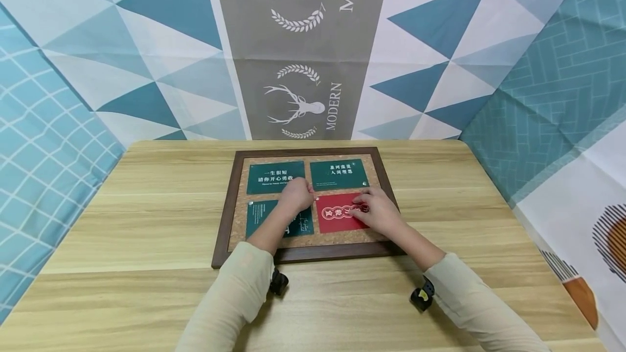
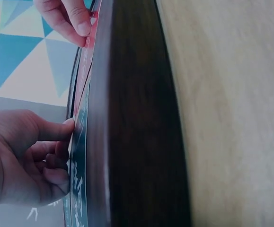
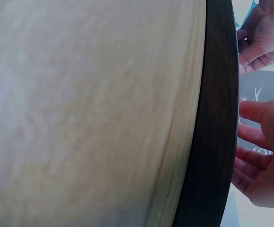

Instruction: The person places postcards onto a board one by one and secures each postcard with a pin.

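Observation:
A framed cork board [image 1: 303,240] lies on the table with several cards on it. The left hand [image 1: 297,193] is at the red card's [image 1: 337,224] upper left corner, by a small clear pushpin [image 1: 317,198]. In the left wrist view its thumb [image 2: 56,131] presses straight at the board while the other fingers curl under. On the red card's right part rests the right hand [image 1: 379,212], its fingers spread. The right wrist view shows those fingers [image 3: 254,135] reaching over the dark frame [image 3: 212,118]; their tips are partly hidden there.
Two green cards, left [image 1: 256,178] and right [image 1: 337,178], lie along the board's far side. A third green card [image 1: 259,216], partly under the left forearm, is beside the red one. The wooden table [image 1: 146,205] extends around the board, and patterned cloth [image 1: 415,42] hangs behind.

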Demonstrator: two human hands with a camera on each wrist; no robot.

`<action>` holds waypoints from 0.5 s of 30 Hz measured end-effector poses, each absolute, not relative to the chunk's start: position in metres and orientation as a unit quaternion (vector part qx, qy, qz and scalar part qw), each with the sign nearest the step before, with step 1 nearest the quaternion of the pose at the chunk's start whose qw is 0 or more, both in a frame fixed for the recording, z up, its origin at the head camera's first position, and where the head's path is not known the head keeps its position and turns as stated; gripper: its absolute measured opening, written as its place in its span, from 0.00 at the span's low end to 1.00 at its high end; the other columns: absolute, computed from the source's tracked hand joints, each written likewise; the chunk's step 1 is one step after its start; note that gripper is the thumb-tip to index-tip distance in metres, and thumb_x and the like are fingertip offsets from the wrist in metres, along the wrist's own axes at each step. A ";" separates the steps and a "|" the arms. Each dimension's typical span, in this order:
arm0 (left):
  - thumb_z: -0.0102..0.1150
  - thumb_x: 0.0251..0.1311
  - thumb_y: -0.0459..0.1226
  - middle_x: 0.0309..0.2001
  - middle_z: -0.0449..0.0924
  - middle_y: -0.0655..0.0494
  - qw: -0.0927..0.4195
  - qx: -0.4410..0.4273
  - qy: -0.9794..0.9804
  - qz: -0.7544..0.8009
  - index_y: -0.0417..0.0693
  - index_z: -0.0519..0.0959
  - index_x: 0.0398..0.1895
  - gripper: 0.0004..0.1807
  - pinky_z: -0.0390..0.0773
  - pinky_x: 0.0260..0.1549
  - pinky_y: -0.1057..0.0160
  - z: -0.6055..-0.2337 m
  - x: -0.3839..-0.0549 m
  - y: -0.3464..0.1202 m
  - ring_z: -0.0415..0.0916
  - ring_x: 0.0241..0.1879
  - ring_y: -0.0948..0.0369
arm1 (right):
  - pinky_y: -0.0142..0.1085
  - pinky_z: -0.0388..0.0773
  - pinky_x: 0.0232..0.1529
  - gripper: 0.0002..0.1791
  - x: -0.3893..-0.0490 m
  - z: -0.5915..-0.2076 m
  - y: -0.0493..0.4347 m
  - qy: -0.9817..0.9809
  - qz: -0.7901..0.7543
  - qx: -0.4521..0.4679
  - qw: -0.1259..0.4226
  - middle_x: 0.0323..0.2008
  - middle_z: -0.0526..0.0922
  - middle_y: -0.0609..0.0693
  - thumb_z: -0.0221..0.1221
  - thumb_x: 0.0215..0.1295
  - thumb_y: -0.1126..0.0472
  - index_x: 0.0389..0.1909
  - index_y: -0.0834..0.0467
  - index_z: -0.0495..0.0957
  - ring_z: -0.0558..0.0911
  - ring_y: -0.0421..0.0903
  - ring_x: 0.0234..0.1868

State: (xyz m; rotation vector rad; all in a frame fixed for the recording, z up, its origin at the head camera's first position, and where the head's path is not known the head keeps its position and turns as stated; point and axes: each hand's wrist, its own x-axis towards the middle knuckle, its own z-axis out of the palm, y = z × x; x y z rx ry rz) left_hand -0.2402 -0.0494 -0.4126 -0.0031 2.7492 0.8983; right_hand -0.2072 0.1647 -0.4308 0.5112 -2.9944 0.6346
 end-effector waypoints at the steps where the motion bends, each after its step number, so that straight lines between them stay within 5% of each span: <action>1: 0.55 0.62 0.38 0.19 0.67 0.55 0.124 -0.002 0.944 0.306 0.49 0.70 0.13 0.18 0.65 0.22 0.65 -0.413 -0.240 -0.049 0.64 0.20 0.59 | 0.50 0.68 0.60 0.18 -0.207 -0.431 0.165 -0.965 0.204 0.164 0.019 0.51 0.76 0.59 0.66 0.55 0.52 0.42 0.58 0.83 0.71 0.56 0.57; 7: 0.57 0.61 0.39 0.26 0.73 0.53 0.121 -0.025 0.943 0.310 0.47 0.75 0.20 0.12 0.66 0.25 0.65 -0.416 -0.237 -0.050 0.68 0.25 0.58 | 0.50 0.69 0.60 0.19 -0.207 -0.432 0.163 -0.964 0.207 0.166 0.016 0.53 0.76 0.58 0.65 0.55 0.51 0.44 0.58 0.83 0.71 0.56 0.58; 15: 0.56 0.62 0.41 0.19 0.68 0.56 0.123 -0.019 0.941 0.316 0.50 0.72 0.15 0.16 0.63 0.22 0.64 -0.415 -0.237 -0.051 0.63 0.20 0.60 | 0.48 0.70 0.59 0.18 -0.205 -0.430 0.166 -0.963 0.202 0.175 0.032 0.50 0.77 0.58 0.65 0.55 0.51 0.42 0.59 0.83 0.72 0.55 0.56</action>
